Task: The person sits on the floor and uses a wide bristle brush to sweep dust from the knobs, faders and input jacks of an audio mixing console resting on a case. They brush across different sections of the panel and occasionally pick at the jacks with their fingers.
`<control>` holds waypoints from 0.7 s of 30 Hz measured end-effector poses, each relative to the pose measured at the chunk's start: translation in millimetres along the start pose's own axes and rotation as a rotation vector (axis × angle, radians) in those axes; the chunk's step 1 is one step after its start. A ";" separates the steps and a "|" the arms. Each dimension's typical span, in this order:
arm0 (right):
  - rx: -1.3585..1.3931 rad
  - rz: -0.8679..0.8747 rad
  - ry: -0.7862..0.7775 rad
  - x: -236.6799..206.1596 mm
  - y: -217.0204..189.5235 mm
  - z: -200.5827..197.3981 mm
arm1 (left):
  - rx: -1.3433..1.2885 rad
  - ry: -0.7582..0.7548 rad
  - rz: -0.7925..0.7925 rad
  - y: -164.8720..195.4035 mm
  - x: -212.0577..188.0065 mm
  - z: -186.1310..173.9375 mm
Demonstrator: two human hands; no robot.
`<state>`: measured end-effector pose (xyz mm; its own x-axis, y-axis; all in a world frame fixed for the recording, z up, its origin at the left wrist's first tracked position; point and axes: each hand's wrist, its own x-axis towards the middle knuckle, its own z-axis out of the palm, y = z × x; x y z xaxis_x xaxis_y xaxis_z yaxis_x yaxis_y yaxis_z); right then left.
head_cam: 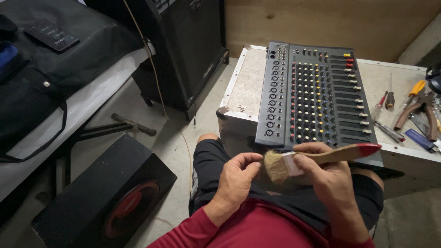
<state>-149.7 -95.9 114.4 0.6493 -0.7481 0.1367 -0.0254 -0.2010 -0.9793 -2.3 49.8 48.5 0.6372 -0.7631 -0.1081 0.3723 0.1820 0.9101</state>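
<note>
Head view looks down on a seated person in black shorts and red sleeves. Landmark for all places is the audio mixer, a dark console with many rows of small coloured knobs and sliders; it lies flat on a pale, worn desk, with its near edge just above the person's knees.

Left of the mixer, well apart, stands a tall black speaker cabinet on the concrete floor. Further left is a bed with a white cover, carrying a black bag and a dark phone. Below and left of the mixer, on the floor, lies a black speaker box with a red ring on its face.

Right of the mixer, on the same desk, lies a group of tools: pliers with brown handles, a screwdriver with a red tip and a blue flat piece.

Just in front of the mixer's near edge, over the lap, is the paintbrush, with pale bristles, a white band, and a wooden handle ending in red. The right hand is closed around the band and lower handle, gripping it. The left hand has its fingers curled, and its fingertips touch the bristles.
</note>
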 end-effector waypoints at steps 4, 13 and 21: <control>0.025 0.061 -0.059 0.9 1.5 1.7 | -0.070 -0.013 0.012 -3.5 2.4 0.8; -0.076 -0.064 0.099 -1.6 -3.5 8.9 | 0.047 -0.020 0.028 -7.7 2.3 -3.8; 0.054 0.072 -0.024 0.5 0.3 -0.6 | -0.046 -0.029 0.061 -13.7 6.9 -2.4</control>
<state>-149.8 -96.7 114.3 0.6656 -0.7436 0.0626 -0.0320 -0.1122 -0.9932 -1.4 43.6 34.3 0.6404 -0.7670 -0.0407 0.3641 0.2564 0.8954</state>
